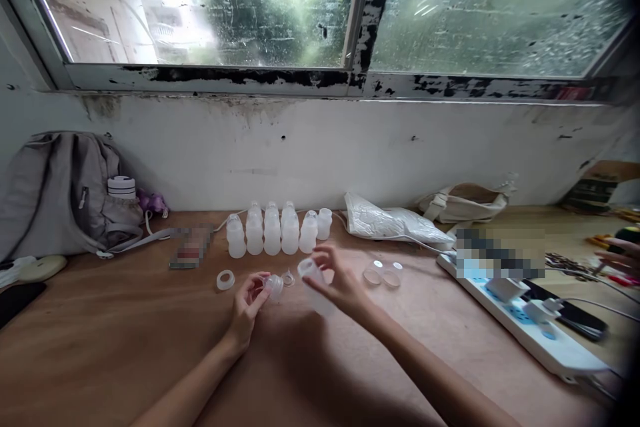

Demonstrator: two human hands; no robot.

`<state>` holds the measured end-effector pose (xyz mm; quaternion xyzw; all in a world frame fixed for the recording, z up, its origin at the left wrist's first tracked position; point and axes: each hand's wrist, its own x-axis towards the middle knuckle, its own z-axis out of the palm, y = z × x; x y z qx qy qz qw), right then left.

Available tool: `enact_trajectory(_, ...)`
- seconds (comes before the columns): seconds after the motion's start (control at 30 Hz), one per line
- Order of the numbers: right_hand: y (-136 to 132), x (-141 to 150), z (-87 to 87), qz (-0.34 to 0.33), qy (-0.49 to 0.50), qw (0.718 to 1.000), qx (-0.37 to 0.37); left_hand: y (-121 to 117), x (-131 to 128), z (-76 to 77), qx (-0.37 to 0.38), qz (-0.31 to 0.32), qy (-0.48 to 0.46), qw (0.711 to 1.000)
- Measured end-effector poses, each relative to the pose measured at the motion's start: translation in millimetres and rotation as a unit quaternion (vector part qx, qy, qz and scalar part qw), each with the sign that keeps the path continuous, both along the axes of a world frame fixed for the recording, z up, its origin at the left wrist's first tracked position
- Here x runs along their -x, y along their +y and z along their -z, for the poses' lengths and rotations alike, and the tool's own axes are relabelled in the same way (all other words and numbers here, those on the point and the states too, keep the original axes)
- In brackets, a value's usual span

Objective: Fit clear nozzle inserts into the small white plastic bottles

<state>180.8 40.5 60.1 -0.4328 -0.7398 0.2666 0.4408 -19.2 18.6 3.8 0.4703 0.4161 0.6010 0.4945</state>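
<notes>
While the right hand (345, 283) pinched an open bottle (309, 268) near its rim, the bottle leaned a bit to the left. Left of the bottle, the left hand (249, 307) pinched a small clear piece (274, 287) with its fingertips. A little clear part (288, 278) lay between that piece and the bottle. Farther left of the bottle lay a white ring (225, 279), and to the right of the bottle lay two clear round covers (373, 277). On the near side of the bottle, the brown wood table (150, 320) spread wide, with a dark shadow on it. Well to the right of the bottle, a white power strip (519, 315) closed off that side. Past the bottle, a bunch of cloudy bottles (273, 233) stood close together. Behind it and to the right lay a shiny packet (395, 221); far to its left sat a gray backpack (70, 193). Far past the bottle rose a white wall (320, 147), and above that, a window (280, 13) with spotty glass.
</notes>
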Motion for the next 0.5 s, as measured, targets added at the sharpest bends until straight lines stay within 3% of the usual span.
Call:
enact_trajectory(0.17,-12,13,32.3,-0.047,-0.092,0.994,0.019,1,-1,5.8,0.012,0.001,0.001,1.0)
enact_trajectory(0.33,-14,17,41.1,-0.05,-0.114,0.992,-0.013,-1,-2,3.0,0.015,0.044,0.03,0.998)
enact_trajectory(0.5,-11,16,47.4,-0.059,-0.118,0.991,-0.025,-3,-2,0.9,0.02,0.047,0.063,0.997)
